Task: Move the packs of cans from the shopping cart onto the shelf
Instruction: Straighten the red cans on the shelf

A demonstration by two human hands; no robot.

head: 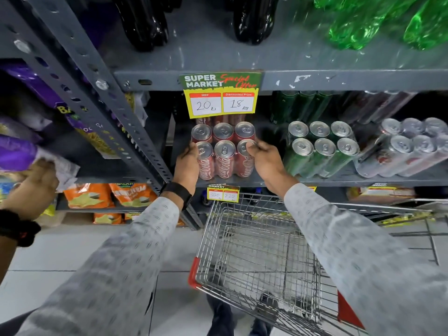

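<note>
A shrink-wrapped pack of red cola cans [224, 154] stands on the grey middle shelf [266, 182], under a yellow price tag. My left hand [186, 166] grips the pack's left side. My right hand [265, 158] holds its right side, fingers over the top of the front right can. To the right on the same shelf stand a pack of green cans [320, 151] and a pack of silver cans [407, 151]. The wire shopping cart [261, 251] sits below the shelf with nothing visible in its basket.
Another person's hand [31, 187] with a black wristband reaches into purple bags on the left rack. Orange snack bags [109, 195] fill the lower left shelf. Dark bottles [252, 20] and green bottles [388, 23] stand on the top shelf. A slanted steel upright [116, 112] separates the racks.
</note>
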